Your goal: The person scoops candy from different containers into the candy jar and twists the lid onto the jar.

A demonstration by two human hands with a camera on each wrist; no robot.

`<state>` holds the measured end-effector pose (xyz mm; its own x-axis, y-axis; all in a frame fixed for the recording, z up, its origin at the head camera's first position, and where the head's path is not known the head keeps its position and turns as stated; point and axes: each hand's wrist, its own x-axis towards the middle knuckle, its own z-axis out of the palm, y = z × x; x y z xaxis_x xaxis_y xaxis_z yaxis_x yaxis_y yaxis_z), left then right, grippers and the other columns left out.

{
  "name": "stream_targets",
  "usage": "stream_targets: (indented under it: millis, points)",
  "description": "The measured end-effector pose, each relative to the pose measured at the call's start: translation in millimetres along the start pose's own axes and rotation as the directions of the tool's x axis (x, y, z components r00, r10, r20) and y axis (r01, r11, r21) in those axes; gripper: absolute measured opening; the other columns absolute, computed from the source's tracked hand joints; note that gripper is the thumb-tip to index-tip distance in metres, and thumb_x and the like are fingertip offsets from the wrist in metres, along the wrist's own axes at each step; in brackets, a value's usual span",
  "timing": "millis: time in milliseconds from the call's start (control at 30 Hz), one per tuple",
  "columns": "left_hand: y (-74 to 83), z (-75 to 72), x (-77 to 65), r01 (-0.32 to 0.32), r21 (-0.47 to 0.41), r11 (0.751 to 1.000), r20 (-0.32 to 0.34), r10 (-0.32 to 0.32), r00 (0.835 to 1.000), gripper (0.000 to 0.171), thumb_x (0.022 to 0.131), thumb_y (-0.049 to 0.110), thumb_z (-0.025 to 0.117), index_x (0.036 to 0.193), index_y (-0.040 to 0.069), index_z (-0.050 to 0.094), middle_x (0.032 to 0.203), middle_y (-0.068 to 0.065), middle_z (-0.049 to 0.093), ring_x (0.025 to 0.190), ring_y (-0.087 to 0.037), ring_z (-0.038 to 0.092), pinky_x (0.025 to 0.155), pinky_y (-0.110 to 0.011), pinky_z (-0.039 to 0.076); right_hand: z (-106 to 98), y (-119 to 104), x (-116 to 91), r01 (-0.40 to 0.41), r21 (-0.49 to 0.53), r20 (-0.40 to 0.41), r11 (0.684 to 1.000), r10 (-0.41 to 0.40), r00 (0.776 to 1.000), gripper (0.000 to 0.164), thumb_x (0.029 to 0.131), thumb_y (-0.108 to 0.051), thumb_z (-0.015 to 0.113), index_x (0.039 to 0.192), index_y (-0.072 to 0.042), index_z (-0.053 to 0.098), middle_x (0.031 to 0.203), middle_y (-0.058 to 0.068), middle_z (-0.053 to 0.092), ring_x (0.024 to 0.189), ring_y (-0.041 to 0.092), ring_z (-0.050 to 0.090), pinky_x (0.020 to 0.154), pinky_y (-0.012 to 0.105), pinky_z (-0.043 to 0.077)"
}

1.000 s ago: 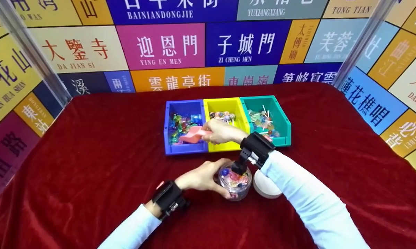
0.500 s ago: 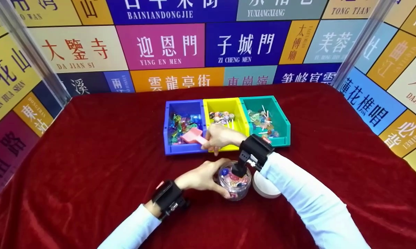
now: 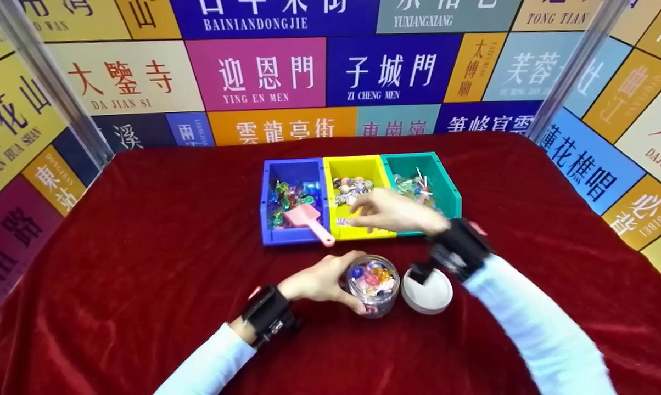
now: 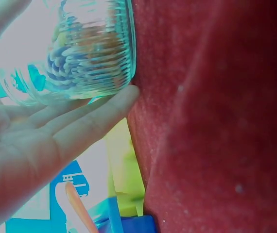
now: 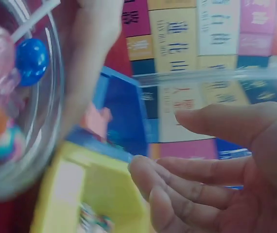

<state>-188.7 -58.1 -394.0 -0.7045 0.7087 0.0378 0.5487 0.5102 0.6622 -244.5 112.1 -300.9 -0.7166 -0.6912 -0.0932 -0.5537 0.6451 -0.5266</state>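
My left hand (image 3: 322, 282) curls round a clear ribbed jar (image 4: 92, 53) standing on the red cloth. Candies (image 3: 372, 277), several of them wrapped, fill the jar up near its open mouth; a blue ball and a white stick show in the right wrist view. My right hand (image 3: 399, 211) is in the air over the yellow and teal bins, fingers loosely bent and holding nothing. A pink scoop (image 3: 303, 215) lies in the blue bin (image 3: 295, 237), its handle resting over the front edge. The white lid (image 3: 428, 293) lies right beside the jar.
The yellow bin (image 3: 339, 211) holds round lollipops, the teal bin (image 3: 451, 192) more lollipops with white sticks, and the blue bin shiny wrapped candies. All three stand joined in a row behind the jar. A lettered wall panel (image 3: 259, 71) rises behind the cloth-covered table.
My right hand has let go of the pink scoop, leaving it in the blue bin, and has moved right. The jar's mouth and the lid now show fully. My left hand has stayed put.
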Motion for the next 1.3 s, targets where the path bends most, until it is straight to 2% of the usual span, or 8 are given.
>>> stream_targets:
  millis: [133, 233, 333, 533, 767, 1000, 1167, 1300]
  points:
    - [0.7, 0.6, -0.8, 0.020, -0.001, 1.000, 0.006, -0.020, 1.000, 0.084, 0.062, 0.035, 0.079, 0.130, 0.008, 0.039, 0.118, -0.006, 0.055, 0.106, -0.018, 0.051, 0.095, -0.028, 0.038, 0, 11, -36, 0.069, -0.130, -0.129, 0.989, -0.086, 0.988, 0.033, 0.085, -0.025, 0.060, 0.106, -0.001, 0.061, 0.093, 0.009, 0.066, 0.084, 0.019, 0.061, 0.075, 0.034, 0.049]
    - [-0.2, 0.8, -0.9, 0.014, -0.020, 1.000, 0.004, -0.014, 1.000, 0.083, 0.062, 0.034, 0.080, 0.129, 0.008, 0.039, 0.117, -0.006, 0.056, 0.104, -0.017, 0.052, 0.094, -0.027, 0.039, 10, 25, -59, 0.083, -0.194, -0.170, 0.977, -0.117, 0.979, 0.032, 0.084, -0.027, 0.061, 0.102, -0.001, 0.063, 0.092, 0.008, 0.063, 0.085, 0.019, 0.058, 0.075, 0.034, 0.048]
    - [-1.4, 1.6, -0.5, -0.006, -0.040, 0.999, -0.002, 0.006, 1.000, 0.082, 0.061, 0.032, 0.080, 0.128, 0.008, 0.040, 0.114, -0.006, 0.057, 0.102, -0.016, 0.054, 0.092, -0.025, 0.040, 25, 40, -78, 0.083, -0.253, -0.137, 0.964, -0.121, 0.983, 0.039, 0.081, -0.029, 0.064, 0.106, 0.001, 0.060, 0.096, 0.011, 0.058, 0.087, 0.021, 0.054, 0.076, 0.035, 0.048]
    - [-2.1, 3.0, -0.3, -0.019, -0.045, 0.999, -0.007, 0.019, 1.000, 0.081, 0.061, 0.033, 0.080, 0.128, 0.008, 0.040, 0.113, -0.006, 0.058, 0.101, -0.016, 0.054, 0.091, -0.025, 0.041, 55, 57, -108, 0.012, -0.284, 0.003, 0.959, -0.012, 1.000, 0.080, 0.067, -0.045, 0.072, 0.126, 0.002, 0.044, 0.110, 0.016, 0.047, 0.096, 0.025, 0.045, 0.074, 0.033, 0.046]
    - [-1.1, 2.3, -0.9, -0.018, -0.052, 0.999, -0.008, 0.017, 1.000, 0.081, 0.062, 0.032, 0.080, 0.128, 0.007, 0.040, 0.113, -0.007, 0.058, 0.101, -0.017, 0.054, 0.092, -0.026, 0.041, 72, 68, -112, 0.049, -0.351, -0.040, 0.935, -0.067, 0.997, 0.074, 0.063, -0.030, 0.078, 0.123, -0.001, 0.046, 0.107, 0.012, 0.046, 0.095, 0.023, 0.043, 0.074, 0.032, 0.046]
    - [-1.3, 1.9, 1.2, -0.017, -0.055, 0.998, 0.001, 0.017, 1.000, 0.082, 0.061, 0.031, 0.080, 0.128, 0.007, 0.040, 0.114, -0.007, 0.057, 0.102, -0.016, 0.053, 0.092, -0.026, 0.040, 60, 67, -111, 0.018, -0.342, -0.056, 0.939, -0.040, 0.998, 0.072, 0.063, -0.029, 0.075, 0.125, -0.004, 0.047, 0.102, 0.011, 0.046, 0.091, 0.021, 0.043, 0.069, 0.029, 0.046]
    - [-1.3, 1.5, 0.7, -0.008, -0.053, 0.999, 0.006, 0.008, 1.000, 0.082, 0.061, 0.032, 0.081, 0.128, 0.007, 0.040, 0.114, -0.006, 0.057, 0.102, -0.015, 0.053, 0.092, -0.025, 0.040, 34, 50, -109, 0.090, -0.344, -0.185, 0.935, -0.162, 0.969, 0.073, 0.064, -0.030, 0.074, 0.126, -0.003, 0.047, 0.106, 0.014, 0.046, 0.095, 0.022, 0.044, 0.070, 0.032, 0.048]
    - [-2.7, 1.4, 1.1, -0.017, -0.058, 0.998, 0.005, 0.017, 1.000, 0.082, 0.061, 0.033, 0.080, 0.127, 0.007, 0.041, 0.115, -0.006, 0.056, 0.101, -0.014, 0.053, 0.091, -0.024, 0.041, 27, 29, -100, 0.186, -0.316, -0.166, 0.930, -0.248, 0.954, 0.072, 0.067, -0.035, 0.072, 0.127, -0.006, 0.045, 0.112, 0.010, 0.044, 0.094, 0.018, 0.047, 0.071, 0.029, 0.049]
